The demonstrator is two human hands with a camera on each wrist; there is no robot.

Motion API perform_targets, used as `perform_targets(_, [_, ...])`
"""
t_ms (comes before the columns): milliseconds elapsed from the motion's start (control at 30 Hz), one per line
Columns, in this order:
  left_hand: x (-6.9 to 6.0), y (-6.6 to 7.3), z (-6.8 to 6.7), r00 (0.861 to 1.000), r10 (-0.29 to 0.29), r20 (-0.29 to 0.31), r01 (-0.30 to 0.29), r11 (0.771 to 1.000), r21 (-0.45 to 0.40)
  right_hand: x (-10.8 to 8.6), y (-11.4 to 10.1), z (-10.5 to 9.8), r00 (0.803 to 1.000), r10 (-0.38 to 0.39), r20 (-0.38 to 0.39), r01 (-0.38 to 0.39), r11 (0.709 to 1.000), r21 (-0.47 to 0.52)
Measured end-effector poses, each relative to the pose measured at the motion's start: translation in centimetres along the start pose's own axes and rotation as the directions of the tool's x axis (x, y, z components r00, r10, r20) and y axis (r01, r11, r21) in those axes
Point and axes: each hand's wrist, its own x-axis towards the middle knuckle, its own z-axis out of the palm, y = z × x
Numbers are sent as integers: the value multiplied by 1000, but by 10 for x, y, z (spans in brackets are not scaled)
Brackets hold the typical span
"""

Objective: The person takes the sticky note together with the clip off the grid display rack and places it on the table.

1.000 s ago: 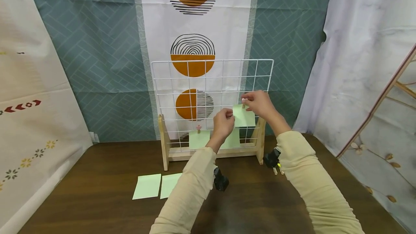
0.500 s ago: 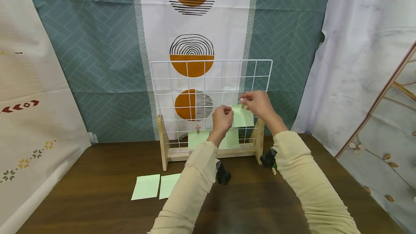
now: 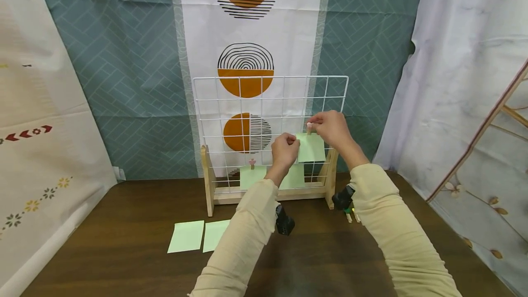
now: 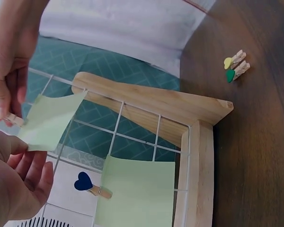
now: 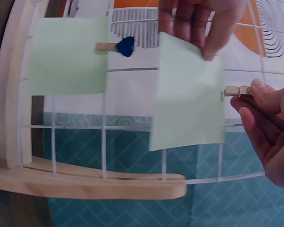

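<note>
A pale green sticky note (image 3: 310,148) lies against the upper right of the white wire grid (image 3: 272,117). My left hand (image 3: 285,152) pinches the note's left edge between thumb and fingers. At its top edge, my right hand (image 3: 333,129) pinches a small wooden clothespin (image 5: 236,91) with a pale pink top; its tip meets the edge, and I cannot tell whether it bites the paper. Lower on the grid hang two more notes, one by a pink-heart clothespin (image 3: 252,163), the other by a navy-heart clothespin (image 4: 92,185).
Wooden feet (image 3: 208,180) hold the grid upright on a dark brown table (image 3: 136,214). Two loose green notes (image 3: 186,236) lie at the front left, the second partly behind my left sleeve. Yellow-heart (image 4: 235,58) and green-heart clothespins (image 4: 237,71) lie right of the stand.
My right hand has risen slightly, its fingers still pinching the clothespin at the note's top edge. The left hand keeps its hold on the note's side.
</note>
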Motion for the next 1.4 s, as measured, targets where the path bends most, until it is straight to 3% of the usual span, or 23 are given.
perform_targets(100, [0, 1, -1, 1000, 5, -7, -5, 1000, -3, 1, -5, -4, 1000, -6, -10, 6, 999, 33])
perform_targets(300, [-2, 4, -6, 1000, 10, -15, -10, 1000, -23, 2, -12, -8, 999, 21, 41, -27, 990, 137])
perform_targets(667, [-8, -3, -15, 1000, -4, 4, 5, 997, -83, -1, -9, -4, 997, 13, 73, -28, 979, 203])
perform_targets(833, [-13, -10, -24, 999, -19, 43, 24, 992, -122, -6, -7, -3, 995, 22, 102, -42, 979, 200])
perform_targets(1100, [-18, -24, -43, 995, -24, 100, 33, 996, -82, -15, 2, 1, 995, -10, 103, -9, 984, 178])
perform_targets(1400, [-27, -45, -67, 987, -41, 153, 63, 989, -137, -28, 10, 3, 994, -10, 104, -7, 987, 161])
